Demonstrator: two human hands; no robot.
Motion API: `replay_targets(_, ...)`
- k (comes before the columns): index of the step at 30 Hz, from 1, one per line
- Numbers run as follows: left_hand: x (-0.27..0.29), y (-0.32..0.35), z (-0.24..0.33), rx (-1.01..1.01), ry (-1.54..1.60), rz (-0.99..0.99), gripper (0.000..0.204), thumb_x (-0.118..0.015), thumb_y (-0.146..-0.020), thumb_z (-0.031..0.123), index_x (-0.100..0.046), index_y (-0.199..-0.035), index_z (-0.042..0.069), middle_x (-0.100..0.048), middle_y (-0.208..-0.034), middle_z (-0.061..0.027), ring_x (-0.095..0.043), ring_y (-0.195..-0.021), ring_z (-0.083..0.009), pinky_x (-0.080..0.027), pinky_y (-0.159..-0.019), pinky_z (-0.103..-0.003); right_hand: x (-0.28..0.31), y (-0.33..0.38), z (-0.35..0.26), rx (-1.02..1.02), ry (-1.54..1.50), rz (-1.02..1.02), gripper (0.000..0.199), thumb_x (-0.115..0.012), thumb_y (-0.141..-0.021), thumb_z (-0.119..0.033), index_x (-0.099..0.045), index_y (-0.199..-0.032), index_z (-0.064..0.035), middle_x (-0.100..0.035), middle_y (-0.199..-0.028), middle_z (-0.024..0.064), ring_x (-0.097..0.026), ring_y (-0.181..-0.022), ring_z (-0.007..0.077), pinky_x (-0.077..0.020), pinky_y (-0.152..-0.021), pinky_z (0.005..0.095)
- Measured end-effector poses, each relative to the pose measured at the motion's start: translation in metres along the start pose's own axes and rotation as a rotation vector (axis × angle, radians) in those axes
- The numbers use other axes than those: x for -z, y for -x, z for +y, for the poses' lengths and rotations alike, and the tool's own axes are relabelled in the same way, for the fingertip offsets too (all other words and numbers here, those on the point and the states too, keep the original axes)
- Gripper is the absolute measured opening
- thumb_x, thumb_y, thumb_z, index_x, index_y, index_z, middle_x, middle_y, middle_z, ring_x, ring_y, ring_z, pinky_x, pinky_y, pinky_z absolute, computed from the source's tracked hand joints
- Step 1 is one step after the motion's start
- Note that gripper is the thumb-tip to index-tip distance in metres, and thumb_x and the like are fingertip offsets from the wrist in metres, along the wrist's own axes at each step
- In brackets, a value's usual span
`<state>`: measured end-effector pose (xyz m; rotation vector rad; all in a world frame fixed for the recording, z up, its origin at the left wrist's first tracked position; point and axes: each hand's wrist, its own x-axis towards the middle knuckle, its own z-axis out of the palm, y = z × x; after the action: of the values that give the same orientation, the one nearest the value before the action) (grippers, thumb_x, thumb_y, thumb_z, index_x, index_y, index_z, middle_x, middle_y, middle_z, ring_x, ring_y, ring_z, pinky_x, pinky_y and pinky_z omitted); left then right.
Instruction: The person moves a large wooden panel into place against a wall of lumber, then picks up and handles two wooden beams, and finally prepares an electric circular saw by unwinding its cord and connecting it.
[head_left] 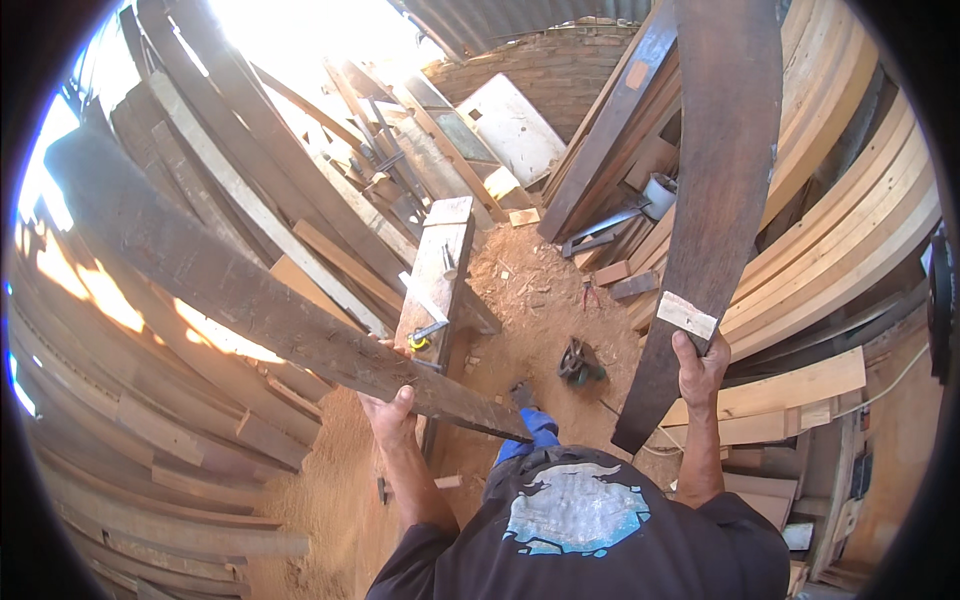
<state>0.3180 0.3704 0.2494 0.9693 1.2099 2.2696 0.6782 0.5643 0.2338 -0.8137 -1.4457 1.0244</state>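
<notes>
My left hand (392, 415) is closed around the lower edge of a long dark wooden plank (230, 285), thumb on the near face. This plank slants from the upper left down toward my waist. In my right hand (702, 372) is a second dark plank (722, 170), gripped by its right edge. It stands steeply, its lower end beside my body and its upper part running out of view. A short pale wood piece (687, 314) lies across its face just above my thumb; whether it is fixed there I cannot tell.
Between the planks stands a narrow wooden bench (440, 255) bearing a square (428, 330) and a yellow tape measure (420, 342). A dark power tool (580, 362) sits on the sawdust-covered floor (530, 290). Stacked boards (830, 250) line both sides. A white panel (513, 130) leans at the back.
</notes>
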Motion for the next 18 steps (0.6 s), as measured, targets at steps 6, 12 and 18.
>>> replay_targets(6,0.030,-0.086,-0.058,0.048,0.078,-0.003,0.086,-0.083,-0.068,0.018,-0.037,-0.139,0.002,-0.053,-0.121,-0.0121,-0.054,-0.113,-0.0270,-0.043,-0.101,-0.039,-0.044,-0.064,0.038,-0.042,0.005,0.062,0.026,-0.067,-0.089,-0.013,-0.065,-0.109,0.0032,-0.068,-0.101,0.0062,-0.060,-0.093,0.0128,-0.0471,-0.083,0.0280)
replay_targets(12,0.062,-0.207,-0.111,0.055,0.131,0.009,0.088,-0.081,-0.069,0.014,-0.032,-0.142,0.002,-0.052,-0.125,-0.0133,-0.053,-0.117,-0.0277,-0.042,-0.105,-0.041,-0.124,-0.162,0.081,0.026,0.015,0.113,0.025,-0.065,-0.089,-0.010,-0.065,-0.110,0.0040,-0.068,-0.101,0.0063,-0.061,-0.094,0.0130,-0.0468,-0.085,0.0276)
replay_targets(18,0.070,-0.291,-0.145,0.127,0.138,-0.021,0.090,-0.079,-0.071,0.014,-0.029,-0.145,0.003,-0.049,-0.129,-0.0114,-0.049,-0.121,-0.0265,-0.039,-0.107,-0.041,-0.185,-0.251,0.096,0.111,-0.052,0.174,0.026,-0.065,-0.091,-0.011,-0.064,-0.112,0.0046,-0.068,-0.105,0.0067,-0.060,-0.094,0.0125,-0.0472,-0.085,0.0270)
